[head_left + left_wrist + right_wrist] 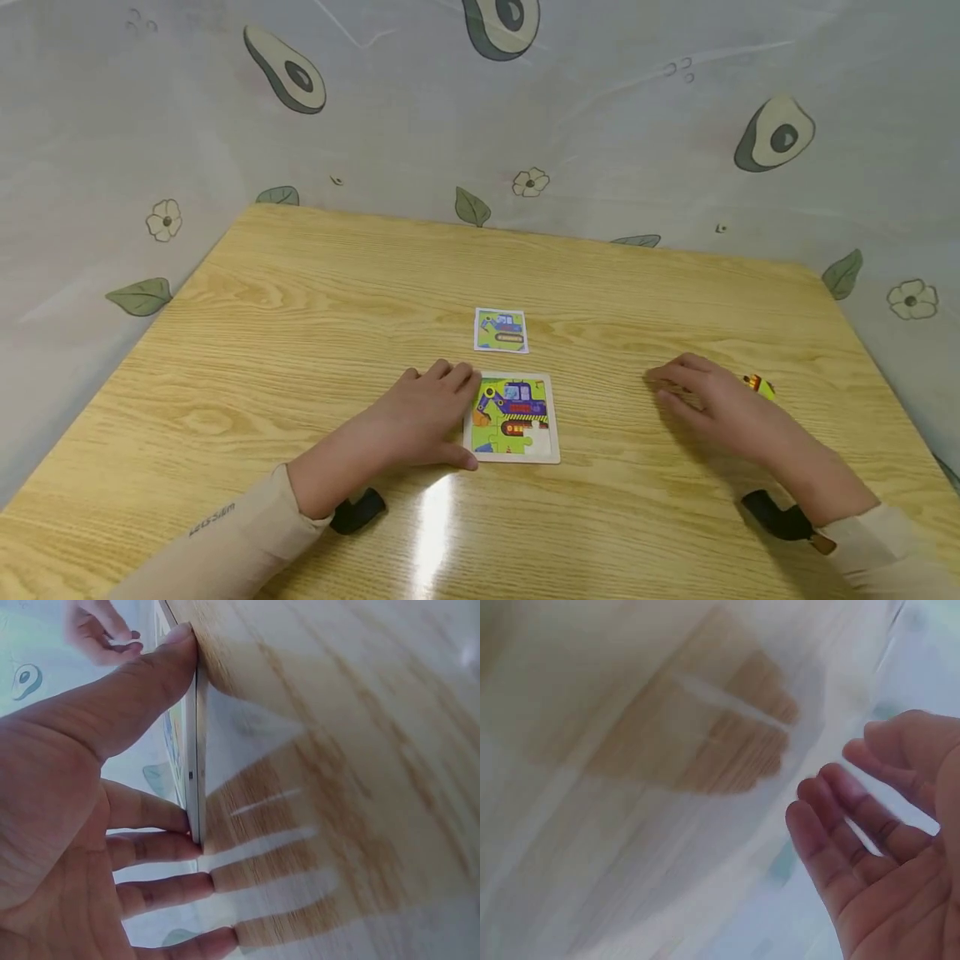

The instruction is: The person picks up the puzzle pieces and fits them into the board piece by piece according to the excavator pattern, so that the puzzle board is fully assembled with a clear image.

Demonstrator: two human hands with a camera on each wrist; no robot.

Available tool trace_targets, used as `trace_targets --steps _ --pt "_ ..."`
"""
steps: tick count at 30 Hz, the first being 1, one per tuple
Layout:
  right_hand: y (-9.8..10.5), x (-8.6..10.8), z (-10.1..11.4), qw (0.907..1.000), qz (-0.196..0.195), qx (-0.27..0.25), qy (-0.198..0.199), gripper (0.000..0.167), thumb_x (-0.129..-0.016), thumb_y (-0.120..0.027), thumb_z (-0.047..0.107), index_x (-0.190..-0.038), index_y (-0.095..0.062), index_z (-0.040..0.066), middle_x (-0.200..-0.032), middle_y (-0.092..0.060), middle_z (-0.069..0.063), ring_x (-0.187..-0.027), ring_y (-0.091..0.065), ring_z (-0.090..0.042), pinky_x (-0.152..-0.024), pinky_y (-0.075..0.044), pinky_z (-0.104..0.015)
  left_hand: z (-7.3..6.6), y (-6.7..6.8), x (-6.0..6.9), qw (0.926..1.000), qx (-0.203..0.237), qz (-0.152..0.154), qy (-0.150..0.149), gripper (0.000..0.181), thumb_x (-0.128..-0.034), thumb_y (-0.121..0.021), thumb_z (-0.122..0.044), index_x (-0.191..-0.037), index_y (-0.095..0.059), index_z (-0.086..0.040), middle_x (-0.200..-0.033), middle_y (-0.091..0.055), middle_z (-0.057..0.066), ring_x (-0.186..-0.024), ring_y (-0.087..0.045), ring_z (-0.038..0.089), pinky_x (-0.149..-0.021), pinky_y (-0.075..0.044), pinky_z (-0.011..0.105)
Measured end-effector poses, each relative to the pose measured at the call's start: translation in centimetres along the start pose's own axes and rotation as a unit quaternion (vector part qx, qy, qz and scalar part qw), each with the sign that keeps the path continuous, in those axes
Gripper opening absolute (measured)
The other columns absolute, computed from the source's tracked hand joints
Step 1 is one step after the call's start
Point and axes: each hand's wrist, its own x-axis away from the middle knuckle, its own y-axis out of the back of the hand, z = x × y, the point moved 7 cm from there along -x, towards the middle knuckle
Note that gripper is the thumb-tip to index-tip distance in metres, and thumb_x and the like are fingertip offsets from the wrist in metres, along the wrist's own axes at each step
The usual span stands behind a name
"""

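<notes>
A square jigsaw puzzle in a pale frame (554,417) lies on the table, showing a purple excavator on green. Its lower right corner shows a bare white space. My left hand (427,417) rests at the frame's left side, thumb by the near corner. In the left wrist view the thumb and fingertips of that left hand (67,802) touch the frame's edge (193,765), fingers nearly straight. My right hand (720,408) hovers low over the table with loosely bent fingers and nothing in them. Beyond its wrist lies a yellow-green and red puzzle piece (763,387), partly hidden.
A small picture card (501,331) with the same excavator lies just behind the puzzle. The wooden table (360,283) ends at a hanging cloth (390,108) printed with avocados. Black wrist mounts (776,515) show under both forearms.
</notes>
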Motion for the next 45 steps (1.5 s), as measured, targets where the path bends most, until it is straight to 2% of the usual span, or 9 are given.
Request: trace_targets --steps 5,10,15,18,20,25,29,39,45 --pt "1.1 2.9 -5.6 0.9979 -0.025 0.048 -0.035 0.03 -0.089 -0.073 -0.008 -0.118 -0.069 0.0 -0.113 -0.067 -0.02 -0.085 -0.066 -0.026 -0.065 -0.054 -0.032 -0.1 0.2 -0.1 1.0 -0.004 0.002 -0.002 0.105 -0.0851 -0.075 -0.068 -0.16 -0.039 -0.004 -0.159 -0.047 0.01 -0.141 -0.048 0.031 -0.107 -0.049 0.059" --pt "1.9 4.8 -8.4 0.9927 -0.068 0.096 -0.024 0.042 -0.075 -0.08 -0.016 -0.112 -0.068 0.0 -0.112 -0.067 -0.024 -0.08 -0.063 -0.03 -0.062 -0.049 -0.033 -0.2 0.3 -0.1 1.0 -0.005 0.003 -0.002 0.104 -0.0854 -0.075 -0.067 -0.16 -0.039 -0.004 -0.159 -0.047 0.01 -0.141 -0.047 0.031 -0.107 -0.049 0.058" --pt "1.9 5.8 -10.1 0.9953 -0.018 0.073 -0.061 0.047 -0.077 -0.072 -0.02 -0.122 -0.064 -0.01 -0.114 -0.065 -0.032 -0.085 -0.066 -0.037 -0.061 -0.049 -0.032 -0.3 0.3 -0.1 1.0 -0.006 0.004 -0.003 0.104 -0.0852 -0.075 -0.067 -0.16 -0.039 -0.004 -0.158 -0.047 0.01 -0.141 -0.048 0.031 -0.107 -0.049 0.058" --pt "1.7 6.1 -10.6 0.9947 0.016 0.054 -0.085 0.049 -0.08 -0.066 -0.02 -0.128 -0.061 -0.014 -0.115 -0.063 -0.036 -0.086 -0.066 -0.036 -0.061 -0.05 -0.031 -0.3 0.2 -0.1 1.0 -0.008 0.003 -0.002 0.105 -0.0849 -0.075 -0.068 -0.16 -0.039 -0.004 -0.158 -0.047 0.01 -0.141 -0.048 0.031 -0.107 -0.049 0.058" --pt "1.8 6.3 -10.7 0.994 0.018 0.062 -0.088 0.05 -0.08 -0.066 -0.02 -0.129 -0.061 -0.014 -0.113 -0.063 -0.034 -0.081 -0.061 -0.026 -0.06 -0.045 -0.028 -0.3 0.2 -0.1 1.0 -0.009 0.002 -0.002 0.105 -0.0848 -0.075 -0.068 -0.16 -0.04 -0.004 -0.158 -0.047 0.01 -0.141 -0.048 0.031 -0.107 -0.049 0.057" --pt "1.8 6.4 -10.6 0.9919 0.003 0.076 -0.101 0.042 -0.082 -0.072 -0.016 -0.123 -0.063 -0.016 -0.104 -0.062 -0.029 -0.076 -0.058 -0.019 -0.059 -0.046 -0.029 -0.3 0.4 0.0 0.9999 -0.011 0.0 -0.002 0.105 -0.0846 -0.075 -0.068 -0.159 -0.04 -0.004 -0.157 -0.048 0.01 -0.14 -0.048 0.03 -0.106 -0.05 0.057" --pt "1.8 6.4 -10.6 0.9909 -0.007 0.065 -0.118 0.036 -0.084 -0.074 -0.013 -0.119 -0.066 -0.015 -0.103 -0.063 -0.029 -0.078 -0.066 -0.03 -0.061 -0.054 -0.037 -0.3 0.4 0.1 0.9999 -0.012 -0.001 -0.003 0.105 -0.0847 -0.075 -0.068 -0.159 -0.04 -0.003 -0.157 -0.048 0.011 -0.14 -0.049 0.03 -0.105 -0.05 0.056" --pt "1.6 6.4 -10.5 0.9911 -0.006 0.046 -0.125 0.032 -0.088 -0.077 -0.004 -0.119 -0.068 -0.008 -0.107 -0.071 -0.022 -0.079 -0.066 -0.008 -0.067 -0.059 -0.031 -0.3 0.4 0.0 0.9998 -0.02 -0.005 -0.003 0.104 -0.0847 -0.074 -0.069 -0.158 -0.041 -0.003 -0.155 -0.049 0.011 -0.137 -0.05 0.03 -0.103 -0.051 0.055" --pt "1.8 6.2 -9.9 0.9924 -0.038 0.056 -0.103 0.031 -0.087 -0.079 -0.004 -0.116 -0.071 -0.005 -0.105 -0.073 -0.019 -0.077 -0.063 0.001 -0.064 -0.056 -0.023 -0.2 0.4 0.0 0.9999 -0.016 -0.003 0.0 0.105 -0.0845 -0.075 -0.069 -0.158 -0.041 -0.003 -0.156 -0.049 0.011 -0.139 -0.05 0.031 -0.104 -0.051 0.056"
